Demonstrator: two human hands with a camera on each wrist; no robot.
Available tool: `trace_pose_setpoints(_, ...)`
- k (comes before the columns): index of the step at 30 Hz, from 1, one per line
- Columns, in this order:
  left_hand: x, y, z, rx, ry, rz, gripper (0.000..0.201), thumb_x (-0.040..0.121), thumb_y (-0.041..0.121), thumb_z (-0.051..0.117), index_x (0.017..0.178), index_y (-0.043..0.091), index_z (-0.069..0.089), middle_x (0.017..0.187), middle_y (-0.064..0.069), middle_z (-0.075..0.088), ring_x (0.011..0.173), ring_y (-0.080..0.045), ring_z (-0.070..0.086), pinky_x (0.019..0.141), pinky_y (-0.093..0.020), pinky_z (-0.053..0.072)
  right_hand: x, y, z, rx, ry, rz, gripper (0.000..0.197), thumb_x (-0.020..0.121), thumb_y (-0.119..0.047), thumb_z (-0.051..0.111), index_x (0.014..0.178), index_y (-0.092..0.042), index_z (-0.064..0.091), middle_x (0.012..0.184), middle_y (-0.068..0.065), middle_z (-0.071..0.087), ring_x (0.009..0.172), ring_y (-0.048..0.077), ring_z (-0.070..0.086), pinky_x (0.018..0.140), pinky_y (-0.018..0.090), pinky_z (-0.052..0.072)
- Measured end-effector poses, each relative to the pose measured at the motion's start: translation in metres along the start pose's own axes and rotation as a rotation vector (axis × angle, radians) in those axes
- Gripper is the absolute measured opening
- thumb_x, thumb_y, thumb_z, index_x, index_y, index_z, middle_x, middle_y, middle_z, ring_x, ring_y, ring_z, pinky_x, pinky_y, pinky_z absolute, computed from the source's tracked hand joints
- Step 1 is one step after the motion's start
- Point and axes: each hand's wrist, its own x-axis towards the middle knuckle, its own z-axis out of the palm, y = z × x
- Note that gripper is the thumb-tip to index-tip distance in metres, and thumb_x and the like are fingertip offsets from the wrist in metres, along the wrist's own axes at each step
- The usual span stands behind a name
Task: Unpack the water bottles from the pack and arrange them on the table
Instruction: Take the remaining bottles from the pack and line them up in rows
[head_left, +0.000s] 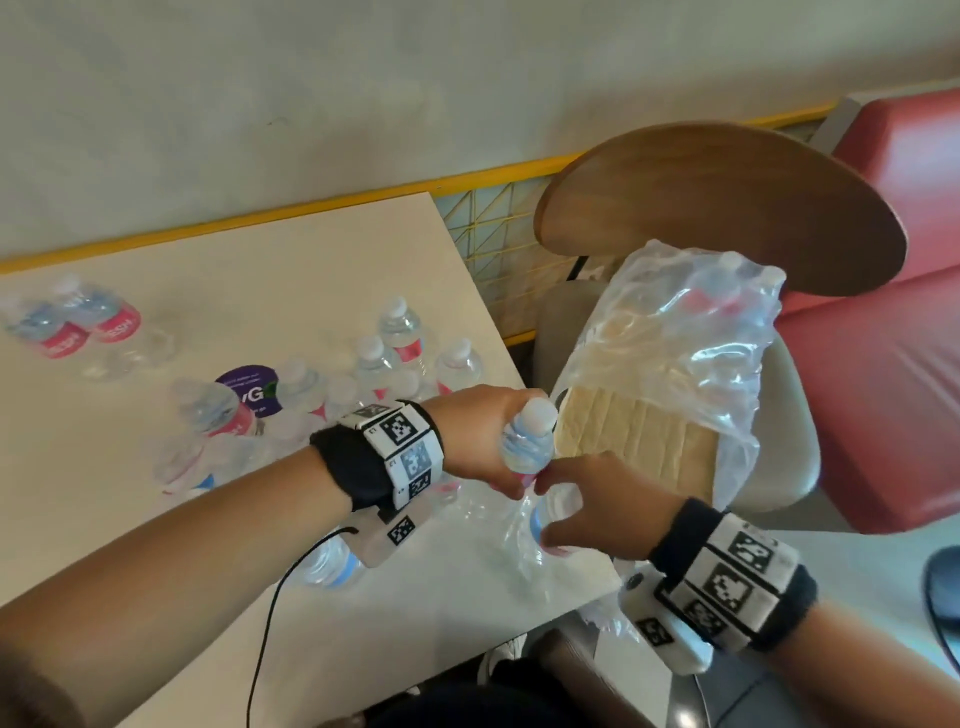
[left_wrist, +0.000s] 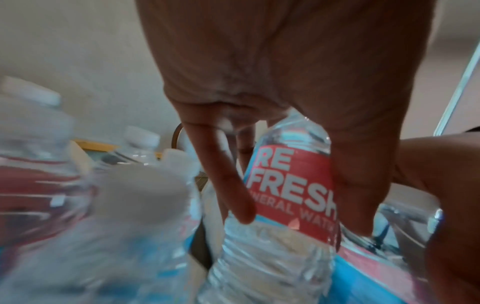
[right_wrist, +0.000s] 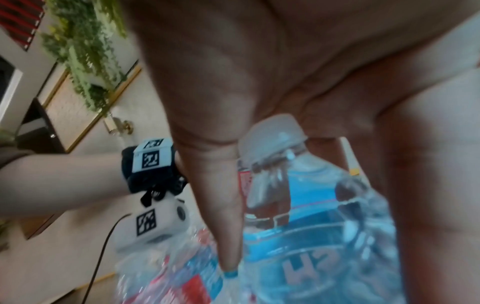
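My left hand (left_wrist: 298, 86) grips a "REFRESH MINERAL WATER" bottle (left_wrist: 291, 185) mid-frame; my right hand (right_wrist: 298, 72) closes round another bottle (right_wrist: 298, 205), lower right.

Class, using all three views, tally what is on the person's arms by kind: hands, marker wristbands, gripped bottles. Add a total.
Hands: 2, left hand, right hand
Wristbands: 2, left wristband, right wristband
Gripped bottles: 2, left-hand bottle, right-hand bottle
Total: 6

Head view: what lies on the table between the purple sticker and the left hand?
Upright water bottles stand clustered there on the table, between the purple sticker and the left hand; the head view shows it.
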Motion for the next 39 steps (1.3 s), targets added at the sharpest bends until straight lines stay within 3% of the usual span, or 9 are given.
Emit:
trace_pose_setpoints(3,-0.016,-0.007,0.000,0.104,-0.035,-0.011,0.050,0.056,0.037,0.081,0.084,0.039,0.040,0.081,0.008,0.062,0.074,-0.014,0.061,0.067,-0.030,0.053,0.005,-0.010,0.027,-0.002,-0.031,-0.016,0.058,0.070,-0.041,0.074,0.122,-0.024,0.055,0.114,-0.006,0.061,0.089,0.009,0.054,0.077,0.018,0.043)
trace_pose_setpoints(8,-0.027,-0.006,-0.002,0.331,-0.114,-0.029,0.050,0.053,0.044,0.081,0.088,0.032,0.047,0.083,0.008,0.061,0.072,-0.014,0.058,0.063,-0.030,0.051,0.009,-0.018,0.052,-0.036,-0.072,-0.038,0.063,0.067,-0.048,0.073,0.123,-0.025,0.054,0.109,-0.002,0.062,0.094,0.013,0.060,0.084,0.027,0.052)
trace_pose_setpoints(12,-0.024,-0.001,-0.004,0.323,-0.074,0.025,0.059,0.053,0.041,0.084,0.100,0.026,0.052,0.091,0.014,0.047,0.078,-0.013,0.054,0.065,-0.027,0.046,0.007,-0.023,0.054,-0.101,-0.101,-0.074,0.061,0.073,-0.045,0.071,0.127,-0.027,0.050,0.114,-0.002,0.060,0.096,0.012,0.058,0.080,0.021,0.046)
trace_pose_setpoints(17,-0.016,0.007,-0.009,0.342,-0.048,0.024,0.075,0.056,0.035,0.084,0.117,0.034,0.040,0.112,0.008,0.056,0.084,-0.018,0.058,0.066,-0.030,0.049,0.009,-0.032,0.059,-0.160,-0.140,-0.246,0.056,0.078,-0.040,0.068,0.130,-0.030,0.050,0.133,-0.006,0.052,0.121,0.015,0.048,0.100,0.029,0.042)
trace_pose_setpoints(20,-0.011,0.013,-0.013,0.411,-0.125,0.018,0.065,0.061,0.032,0.081,0.117,0.033,0.046,0.108,0.003,0.058,0.088,-0.021,0.059,0.068,-0.032,0.050,0.016,-0.041,0.064,-0.140,-0.149,-0.304,0.054,0.079,-0.036,0.069,0.129,-0.029,0.052,0.129,-0.004,0.053,0.117,0.017,0.051,0.098,0.034,0.045)
trace_pose_setpoints(23,-0.008,0.018,-0.014,0.517,-0.204,0.009,0.047,0.076,0.024,0.073,0.119,0.027,0.056,0.105,0.002,0.054,0.084,-0.017,0.051,0.062,-0.024,0.036,0.027,-0.055,0.071,-0.139,-0.135,-0.364,0.053,0.079,-0.033,0.070,0.128,-0.027,0.052,0.127,0.000,0.053,0.116,0.021,0.053,0.099,0.039,0.046)
trace_pose_setpoints(29,-0.006,0.017,-0.016,0.528,-0.135,0.026,0.035,0.089,0.002,0.051,0.115,0.021,0.064,0.118,-0.003,0.057,0.103,-0.021,0.056,0.069,-0.025,0.032,0.040,-0.071,0.078,-0.140,-0.083,-0.393,0.056,0.085,-0.031,0.065,0.136,-0.026,0.043,0.136,0.002,0.047,0.122,0.024,0.050,0.099,0.041,0.046)
trace_pose_setpoints(36,-0.010,0.016,-0.019,0.497,-0.128,-0.017,0.040,0.084,0.022,0.062,0.124,0.024,0.056,0.125,0.000,0.056,0.109,-0.023,0.057,0.073,-0.028,0.037,0.016,-0.060,0.050,-0.074,-0.012,-0.421,0.065,0.084,-0.044,0.063,0.141,-0.029,0.036,0.142,-0.006,0.043,0.128,0.014,0.044,0.106,0.030,0.039)
trace_pose_setpoints(39,-0.013,0.023,-0.033,0.510,-0.071,-0.055,0.040,0.085,0.034,0.060,0.123,0.022,0.055,0.123,0.000,0.057,0.107,-0.022,0.056,0.079,-0.030,0.044,-0.001,-0.037,0.018,0.048,-0.026,-0.334,0.055,0.082,-0.050,0.064,0.131,-0.029,0.049,0.126,-0.011,0.057,0.110,0.004,0.056,0.093,0.017,0.047)
